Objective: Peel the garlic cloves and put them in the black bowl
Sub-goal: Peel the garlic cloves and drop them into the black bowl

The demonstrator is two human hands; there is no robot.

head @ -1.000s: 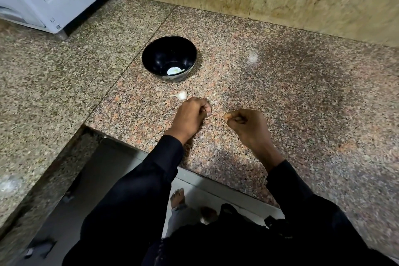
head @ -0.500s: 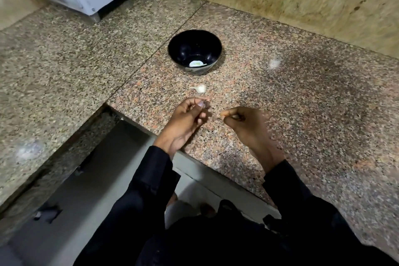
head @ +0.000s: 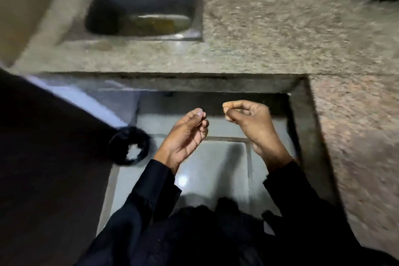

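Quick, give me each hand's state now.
Left hand: fingers curled, thumb on fingertips; contents cannot be told.
Right hand: fingers curled in a pinch; contents cannot be told.

The blurred head view looks down past the corner of an L-shaped speckled granite desk [head: 269, 34], with a rectangular steel sink [head: 142, 6] sunk into it at the upper left and a pale grey tiled floor [head: 216, 157] below. Over that floor the left hand [head: 185, 136] is held palm-up with thumb tip against curled fingers, and the right hand [head: 250, 121] is curled with thumb and forefinger pinched together; whether either grip holds anything is too small to tell. A round black bin with pale scraps inside [head: 129, 146] stands on the floor left of the left hand, and black sleeves [head: 151, 190] cover both forearms.
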